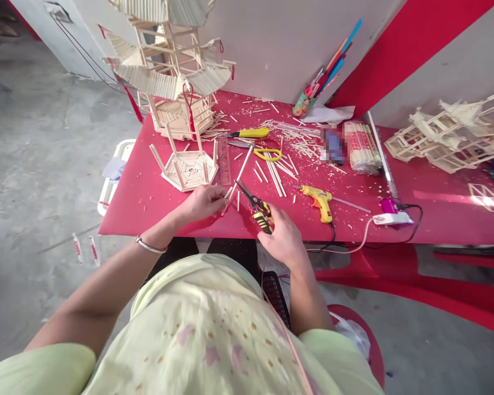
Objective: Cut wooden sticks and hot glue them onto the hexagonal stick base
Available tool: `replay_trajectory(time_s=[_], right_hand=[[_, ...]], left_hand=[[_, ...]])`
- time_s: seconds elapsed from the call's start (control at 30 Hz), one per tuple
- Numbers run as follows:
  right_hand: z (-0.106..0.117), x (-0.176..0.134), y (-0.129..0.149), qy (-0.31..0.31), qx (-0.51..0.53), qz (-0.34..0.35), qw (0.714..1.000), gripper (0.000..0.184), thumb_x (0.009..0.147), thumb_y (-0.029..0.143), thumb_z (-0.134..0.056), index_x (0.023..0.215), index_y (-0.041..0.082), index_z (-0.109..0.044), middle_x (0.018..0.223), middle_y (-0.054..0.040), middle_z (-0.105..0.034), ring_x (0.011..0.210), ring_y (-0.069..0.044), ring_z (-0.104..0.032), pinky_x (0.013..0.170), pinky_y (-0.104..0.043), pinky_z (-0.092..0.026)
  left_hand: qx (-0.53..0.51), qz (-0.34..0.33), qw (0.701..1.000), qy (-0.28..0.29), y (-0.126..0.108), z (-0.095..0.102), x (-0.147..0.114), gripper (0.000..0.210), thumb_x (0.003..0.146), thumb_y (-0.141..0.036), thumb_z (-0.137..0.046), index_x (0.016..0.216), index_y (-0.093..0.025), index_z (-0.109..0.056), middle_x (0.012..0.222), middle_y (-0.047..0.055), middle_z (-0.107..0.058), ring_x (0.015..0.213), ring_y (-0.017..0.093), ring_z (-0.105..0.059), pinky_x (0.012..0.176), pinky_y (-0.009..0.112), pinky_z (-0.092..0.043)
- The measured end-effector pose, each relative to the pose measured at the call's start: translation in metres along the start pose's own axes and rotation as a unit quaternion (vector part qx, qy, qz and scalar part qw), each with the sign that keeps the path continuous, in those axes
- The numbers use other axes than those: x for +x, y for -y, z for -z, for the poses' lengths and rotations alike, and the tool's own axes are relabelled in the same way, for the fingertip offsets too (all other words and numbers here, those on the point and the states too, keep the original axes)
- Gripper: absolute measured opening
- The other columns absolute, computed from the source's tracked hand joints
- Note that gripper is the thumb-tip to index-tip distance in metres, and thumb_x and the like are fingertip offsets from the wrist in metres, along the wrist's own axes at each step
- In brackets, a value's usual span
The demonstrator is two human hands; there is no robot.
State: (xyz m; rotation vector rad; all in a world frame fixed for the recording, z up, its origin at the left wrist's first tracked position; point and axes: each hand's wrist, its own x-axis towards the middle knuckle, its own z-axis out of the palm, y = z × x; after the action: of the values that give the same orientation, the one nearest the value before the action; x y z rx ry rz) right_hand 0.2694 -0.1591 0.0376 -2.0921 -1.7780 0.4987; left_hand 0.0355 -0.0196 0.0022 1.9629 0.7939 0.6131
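Note:
My left hand (203, 203) is closed in a pinch on a thin wooden stick (246, 163), which slants up and away over the table. Wrapped in my right hand (285, 236) are cutting shears (256, 206) with yellow-and-black handles and dark blades. The blade tips point at the stick just beyond my left fingers; I cannot tell whether they touch it. Beyond my left hand stands a hexagonal stick base (191, 170) with upright posts and a spiral-patterned floor. A clear ruler (224, 159) lies beside that base.
A tiered stick pagoda (168, 77) stands at the back left. Scissors (267, 153), yellow-handled pliers (253, 133) and loose sticks (275, 174) lie mid-table. To the right are a yellow glue gun (321, 202), bundled sticks (361, 147), a power strip (392, 218) and another stick model (448, 134).

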Motion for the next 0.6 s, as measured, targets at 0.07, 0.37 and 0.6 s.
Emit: replay_trajectory(time_s=[0.07,0.37,0.6], right_hand=[[-0.004,0.001,0.005,-0.008,0.007,0.009,1.000,0.066,0.079,0.021,-0.061,0.145,0.021,-0.055,0.124,-0.0115,-0.072,0.107,-0.028,-0.071,0.094,-0.040,-0.056],[-0.025,0.005,0.008,-0.091,-0.042,0.050,0.994,0.062,0.082,0.020,-0.062,0.143,0.016,-0.054,0.115,-0.0139,-0.071,0.102,-0.029,-0.070,0.089,-0.041,-0.057],[-0.038,0.011,0.009,-0.106,-0.065,0.059,0.991,0.063,0.085,0.023,-0.061,0.146,0.016,-0.047,0.121,-0.0157,-0.068,0.111,-0.031,-0.066,0.099,-0.045,-0.053]], left_hand=[[-0.012,-0.020,1.000,-0.007,0.005,0.000,-0.003,0.030,0.097,-0.036,-0.061,0.077,-0.015,-0.069,0.068,0.002,-0.069,0.058,0.011,-0.060,0.059,0.022,-0.045],[-0.167,0.073,0.983,-0.034,0.009,-0.004,-0.005,0.042,0.092,-0.051,-0.070,0.079,-0.011,-0.075,0.053,0.004,-0.063,0.046,0.013,-0.058,0.048,0.023,-0.047],[-0.207,0.112,0.972,0.016,0.013,-0.006,-0.003,0.032,0.087,-0.043,-0.074,0.090,-0.012,-0.078,0.065,0.003,-0.070,0.043,0.013,-0.063,0.046,0.023,-0.050]])
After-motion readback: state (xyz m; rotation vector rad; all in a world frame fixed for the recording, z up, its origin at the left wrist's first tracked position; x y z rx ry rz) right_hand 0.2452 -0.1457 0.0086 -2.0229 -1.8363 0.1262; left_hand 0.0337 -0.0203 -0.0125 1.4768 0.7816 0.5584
